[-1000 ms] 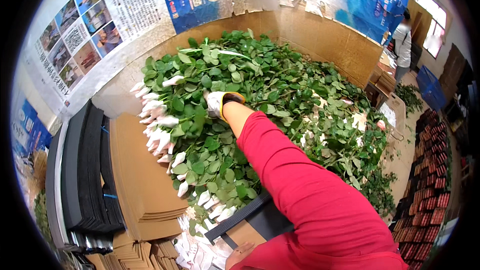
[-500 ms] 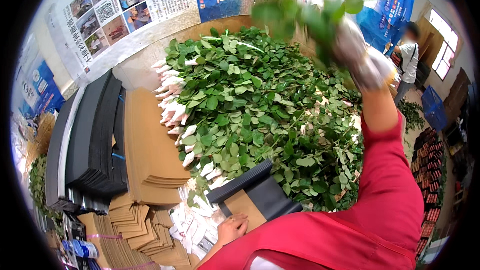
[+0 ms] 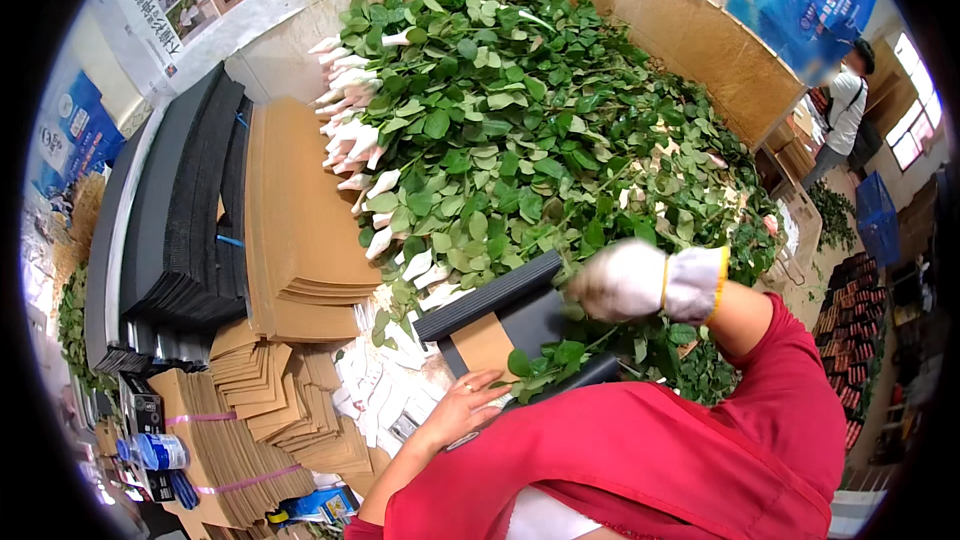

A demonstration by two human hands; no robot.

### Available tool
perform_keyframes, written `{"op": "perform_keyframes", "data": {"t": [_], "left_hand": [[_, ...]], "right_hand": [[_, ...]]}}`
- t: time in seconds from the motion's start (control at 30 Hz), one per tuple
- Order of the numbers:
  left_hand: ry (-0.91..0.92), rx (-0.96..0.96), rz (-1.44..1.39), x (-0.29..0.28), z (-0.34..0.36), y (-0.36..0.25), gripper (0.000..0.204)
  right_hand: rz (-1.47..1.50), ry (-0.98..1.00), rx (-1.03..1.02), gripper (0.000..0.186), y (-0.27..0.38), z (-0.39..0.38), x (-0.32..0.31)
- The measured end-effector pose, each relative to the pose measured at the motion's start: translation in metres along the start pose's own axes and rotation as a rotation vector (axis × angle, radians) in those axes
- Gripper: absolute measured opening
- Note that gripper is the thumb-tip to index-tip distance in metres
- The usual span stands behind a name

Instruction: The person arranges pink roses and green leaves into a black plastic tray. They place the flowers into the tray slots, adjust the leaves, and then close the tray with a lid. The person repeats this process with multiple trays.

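Note:
My bare left hand, a ring on one finger, lies with its fingers stretched out at the near edge of a brown cardboard piece. The cardboard rests on a black sheet with a ribbed black strip along its far side. A leafy green stem lies across the sheet, its leaves close to my left fingertips. My right hand, in a white glove with a yellow-edged cuff, is above the sheet's right end. Motion smears its fingers, so whether it grips anything does not show.
Beyond the sheet is a big pile of leafy stems with white-sleeved tips on its left. Left stand stacked black sheets, tall cardboard and folded cardboard. White strips lie nearby. A person stands far right.
My right hand has swung down from high at the upper right, where it held leafy stems, to the black sheet. Leaves now lie on the sheet. My left hand has shifted slightly; the view has tilted downward.

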State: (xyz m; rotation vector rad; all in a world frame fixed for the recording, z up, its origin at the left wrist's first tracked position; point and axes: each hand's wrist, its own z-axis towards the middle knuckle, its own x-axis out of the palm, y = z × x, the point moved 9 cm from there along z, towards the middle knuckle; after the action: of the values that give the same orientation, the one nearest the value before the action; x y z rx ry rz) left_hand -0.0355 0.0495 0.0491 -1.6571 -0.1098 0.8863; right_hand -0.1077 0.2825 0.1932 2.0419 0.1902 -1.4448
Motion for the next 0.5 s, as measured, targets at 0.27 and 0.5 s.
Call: {"op": "perform_keyframes", "data": {"t": [0.27,0.5], "left_hand": [[-0.229,0.031,-0.088,-0.006,-0.002,0.008,0.041],[-0.183,0.078,-0.389,0.003,-0.008,0.02,0.025]], "right_hand": [[-0.303,-0.005,0.169,0.024,-0.057,0.162,-0.048],[-0.376,0.112,0.276,0.023,-0.113,0.178,0.019]]}}
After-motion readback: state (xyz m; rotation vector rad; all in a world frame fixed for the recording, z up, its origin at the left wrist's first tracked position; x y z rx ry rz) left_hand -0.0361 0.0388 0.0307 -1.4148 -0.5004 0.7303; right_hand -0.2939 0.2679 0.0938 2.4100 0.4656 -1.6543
